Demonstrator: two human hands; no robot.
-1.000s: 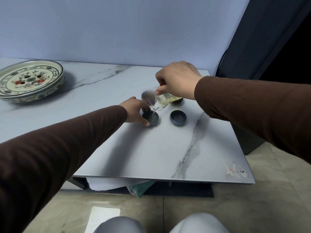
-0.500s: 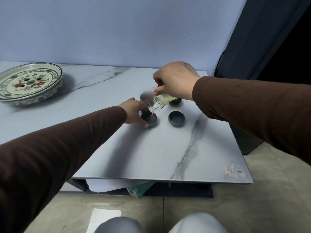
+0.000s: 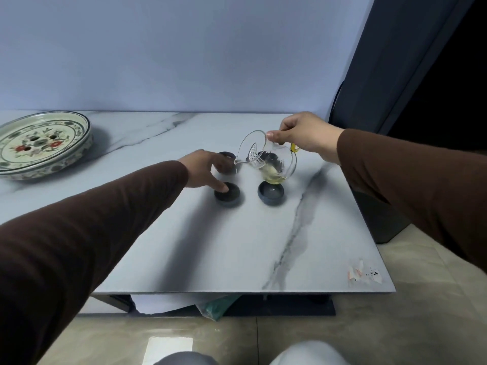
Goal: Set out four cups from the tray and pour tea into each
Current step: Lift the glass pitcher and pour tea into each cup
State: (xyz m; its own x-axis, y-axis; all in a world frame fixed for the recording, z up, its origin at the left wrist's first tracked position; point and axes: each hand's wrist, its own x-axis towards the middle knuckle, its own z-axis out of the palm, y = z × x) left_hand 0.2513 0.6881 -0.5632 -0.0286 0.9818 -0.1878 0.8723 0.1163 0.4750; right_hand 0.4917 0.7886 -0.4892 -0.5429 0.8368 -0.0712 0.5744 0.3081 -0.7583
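Clear glass pitcher (image 3: 266, 158), pale tea inside, pinched at rim by right hand (image 3: 307, 135), tipped toward 9 o'clock over far dark cup (image 3: 226, 161). Left hand (image 3: 204, 168) spread loosely, gripping nothing, fingertip on near dark cup (image 3: 227, 195), judged steadying. Third dark cup (image 3: 271, 193) at 3 o'clock; fourth hidden behind pitcher. Painted ceramic tray (image 3: 63, 159) well apart at 9 o'clock.

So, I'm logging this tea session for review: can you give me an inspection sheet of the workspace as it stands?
Surface: white marble-look table, grey veins, torn sticker remnant at near right corner.
Job's things: glass pitcher tilted, spout leftward, pale tea and dark leaves inside; three dark cups visible: near left, near right, far left; a fourth cannot be confirmed behind the pitcher. Patterned ceramic tray at far left.
Clutter: papers and a green bag under the table.
Grippers: left hand steadies the near left cup; right hand holds the pitcher.
Cables: dark cable by the wall corner.
Surroundings: pale blue wall, dark curtain, tiled floor.
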